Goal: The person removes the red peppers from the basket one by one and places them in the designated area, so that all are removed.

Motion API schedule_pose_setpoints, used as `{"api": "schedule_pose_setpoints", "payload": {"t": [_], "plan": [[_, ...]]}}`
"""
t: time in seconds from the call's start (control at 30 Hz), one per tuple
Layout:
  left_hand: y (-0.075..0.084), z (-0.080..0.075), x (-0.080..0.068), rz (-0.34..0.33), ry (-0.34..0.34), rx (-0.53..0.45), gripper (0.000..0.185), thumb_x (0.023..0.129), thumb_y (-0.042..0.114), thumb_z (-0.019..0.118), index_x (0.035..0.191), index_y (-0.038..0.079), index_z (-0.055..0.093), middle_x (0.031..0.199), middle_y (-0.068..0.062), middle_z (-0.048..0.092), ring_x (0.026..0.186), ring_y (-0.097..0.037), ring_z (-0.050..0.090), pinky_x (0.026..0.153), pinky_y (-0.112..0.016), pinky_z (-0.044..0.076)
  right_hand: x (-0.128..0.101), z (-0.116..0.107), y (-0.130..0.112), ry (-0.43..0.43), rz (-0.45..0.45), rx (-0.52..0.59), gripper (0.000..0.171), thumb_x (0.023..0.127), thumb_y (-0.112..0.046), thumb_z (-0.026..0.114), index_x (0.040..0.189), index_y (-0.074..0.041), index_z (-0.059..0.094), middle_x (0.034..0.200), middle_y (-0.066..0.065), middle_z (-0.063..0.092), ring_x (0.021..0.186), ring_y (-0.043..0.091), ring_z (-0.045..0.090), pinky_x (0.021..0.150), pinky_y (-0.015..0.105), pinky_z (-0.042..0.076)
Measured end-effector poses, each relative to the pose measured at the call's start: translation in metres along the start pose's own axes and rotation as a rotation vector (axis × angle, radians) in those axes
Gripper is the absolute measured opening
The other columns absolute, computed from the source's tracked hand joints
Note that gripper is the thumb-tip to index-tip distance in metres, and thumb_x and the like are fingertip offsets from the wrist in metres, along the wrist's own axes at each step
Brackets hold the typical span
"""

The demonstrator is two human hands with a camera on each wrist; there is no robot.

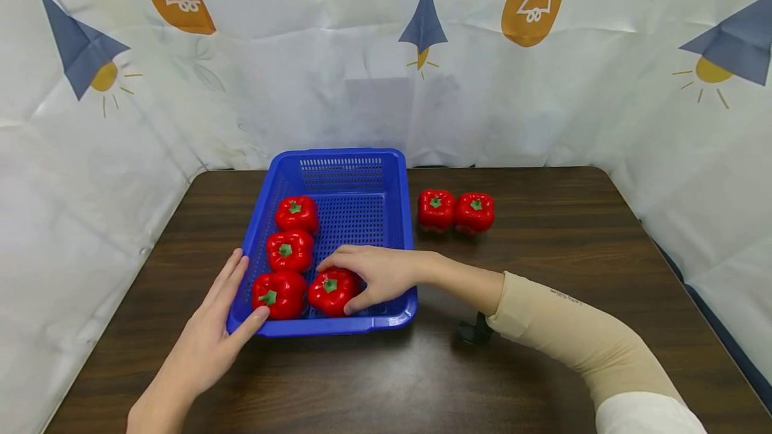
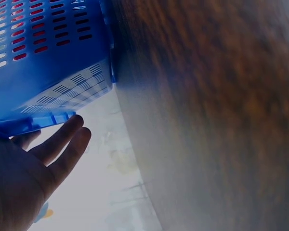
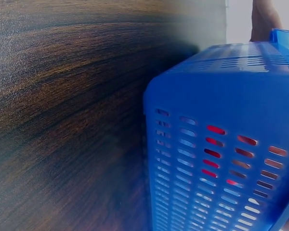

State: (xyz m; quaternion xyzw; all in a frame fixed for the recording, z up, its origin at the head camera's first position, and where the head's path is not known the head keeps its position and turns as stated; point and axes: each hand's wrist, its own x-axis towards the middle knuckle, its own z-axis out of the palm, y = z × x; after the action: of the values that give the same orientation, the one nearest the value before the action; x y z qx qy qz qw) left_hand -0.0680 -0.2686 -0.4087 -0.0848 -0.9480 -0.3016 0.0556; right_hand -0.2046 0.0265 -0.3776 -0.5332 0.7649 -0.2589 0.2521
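The pepper point(image 1: 330, 291) in the near right corner of the blue basket point(image 1: 395, 317) is held by the right hand point(image 1: 378, 274), whose fingers are curled over its top and whose thumb is tucked against its near side; the green stem shows just left of the fingers. It is judged to be a hollow plastic toy: light, stiff and glossy, so somewhat slippery under dry fingertips. A grasp from above, with fingers spread over the shoulders round the stem and the thumb opposite, is judged the surest hold, since the smooth sides offer little purchase.

Directly left of this hand, touching the held pepper, a second pepper point(image 1: 279, 294) lies in the near left corner. Beyond that one, a third pepper point(image 1: 290, 250) and a fourth pepper point(image 1: 297, 213) are lined up along the left wall, away from the hand.

The left hand point(image 1: 214, 330) is laid flat against the outside of the basket's near left corner, fingers straight, thumb resting on the rim; nothing is gripped. In the left wrist view its fingers point(image 2: 62, 139) are seen just under the rim. The basket is judged light and slightly flexible, and is steadied by this touch.

Well to the right of the basket, two more peppers point(image 1: 456, 211) stand touching on the dark wooden table point(image 1: 573, 253)
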Motion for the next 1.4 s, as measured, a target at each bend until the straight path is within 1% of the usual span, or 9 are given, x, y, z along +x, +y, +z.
{"api": "schedule_pose_setpoints", "payload": {"t": [0.3,0.43,0.63,0.9,1.0,1.2,1.4], "plan": [[0.000,0.000,0.000,0.001,0.000,0.006,0.084,0.100,0.037,0.065,0.166,0.018,0.017,0.172,-0.003,0.009,0.150,-0.044,0.025,0.093,-0.073,0.043,0.001,0.001,0.001,-0.001,-0.010,0.011,0.066,0.094,-0.022,0.075,0.151,-0.011,0.045,0.142,0.005,0.049,0.125,0.011,0.049,0.101,0.021,0.046],[0.000,0.001,0.000,0.003,0.002,0.006,0.084,0.100,0.036,0.065,0.166,0.018,0.017,0.172,-0.004,0.009,0.150,-0.045,0.025,0.093,-0.073,0.043,0.002,0.001,0.001,-0.008,-0.016,0.009,0.066,0.095,-0.021,0.073,0.152,-0.010,0.044,0.143,0.006,0.048,0.125,0.011,0.049,0.101,0.021,0.046],[-0.001,0.002,-0.001,0.002,0.003,0.006,0.084,0.100,0.036,0.065,0.166,0.018,0.017,0.172,-0.004,0.009,0.150,-0.044,0.025,0.094,-0.073,0.043,0.002,0.000,0.001,-0.024,-0.031,0.003,0.069,0.095,-0.018,0.069,0.156,-0.006,0.040,0.147,0.008,0.045,0.127,0.013,0.047,0.102,0.021,0.045],[0.001,-0.001,0.000,0.009,0.006,0.007,0.085,0.100,0.036,0.066,0.166,0.017,0.018,0.172,-0.004,0.010,0.151,-0.042,0.025,0.094,-0.073,0.043,0.006,0.002,0.000,-0.026,-0.012,0.001,0.070,0.097,-0.027,0.072,0.155,-0.008,0.038,0.147,0.007,0.045,0.128,0.012,0.047,0.103,0.021,0.044],[0.000,0.000,0.000,0.010,0.007,0.005,0.085,0.100,0.036,0.066,0.166,0.017,0.018,0.172,-0.003,0.010,0.151,-0.042,0.024,0.095,-0.073,0.042,0.008,0.003,0.001,-0.020,-0.003,0.004,0.070,0.096,-0.028,0.074,0.154,-0.009,0.039,0.146,0.005,0.047,0.127,0.010,0.047,0.103,0.021,0.044],[-0.001,0.002,-0.001,0.004,0.003,0.009,0.084,0.100,0.036,0.065,0.166,0.018,0.016,0.172,-0.002,0.008,0.152,-0.042,0.023,0.094,-0.073,0.042,0.010,0.004,0.002,-0.002,0.004,0.039,0.066,0.092,-0.026,0.078,0.145,-0.012,0.041,0.135,0.000,0.053,0.121,0.006,0.051,0.100,0.019,0.045],[-0.001,0.003,-0.001,0.003,0.006,0.012,0.084,0.101,0.036,0.065,0.166,0.018,0.016,0.172,0.000,0.007,0.151,-0.042,0.023,0.095,-0.074,0.042,0.010,0.004,0.002,0.011,0.017,0.053,0.068,0.090,-0.024,0.081,0.143,-0.010,0.042,0.131,0.000,0.055,0.118,0.006,0.052,0.099,0.018,0.047]]}}
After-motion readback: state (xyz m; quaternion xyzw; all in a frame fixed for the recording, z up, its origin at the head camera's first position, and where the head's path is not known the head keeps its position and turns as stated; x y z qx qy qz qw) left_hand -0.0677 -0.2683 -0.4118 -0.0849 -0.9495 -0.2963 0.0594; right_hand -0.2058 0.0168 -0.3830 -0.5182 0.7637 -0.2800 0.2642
